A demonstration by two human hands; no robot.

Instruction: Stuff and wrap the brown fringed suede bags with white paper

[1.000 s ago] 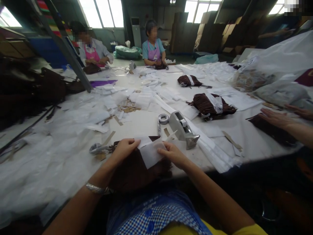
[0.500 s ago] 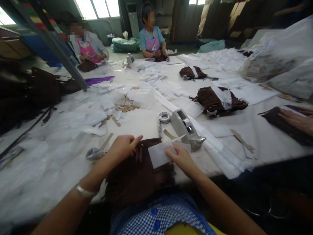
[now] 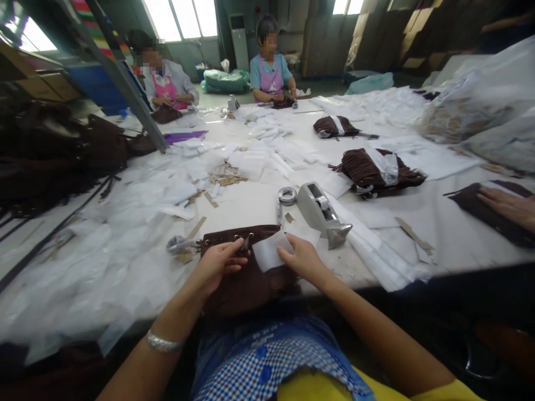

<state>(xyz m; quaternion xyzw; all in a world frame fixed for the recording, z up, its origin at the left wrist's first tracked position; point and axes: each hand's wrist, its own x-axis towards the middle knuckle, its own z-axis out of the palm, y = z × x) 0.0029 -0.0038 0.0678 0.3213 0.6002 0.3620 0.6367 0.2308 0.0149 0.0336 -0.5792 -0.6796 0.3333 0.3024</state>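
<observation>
A dark brown suede bag (image 3: 246, 278) with metal eyelets along its top lies at the table's near edge in front of me. My left hand (image 3: 219, 264) rests on the bag, its fingers pinching something small near the eyelets. My right hand (image 3: 303, 259) holds a white sheet of paper (image 3: 270, 250) against the bag's upper right part. A grey tape dispenser (image 3: 321, 214) stands just beyond my right hand, with a roll of tape (image 3: 287, 195) behind it.
Loose white paper sheets (image 3: 137, 206) cover much of the white table (image 3: 251, 209). Brown fringed bags (image 3: 376, 170) lie at mid right, dark bags (image 3: 62, 150) pile at left. Another person's hand (image 3: 507, 206) rests on a brown piece at right. Two people sit at the far side.
The bag now lies flatter with its eyelet edge showing. My left hand slid from the bag's top edge down onto it; the white sheet moved from both hands to my right alone.
</observation>
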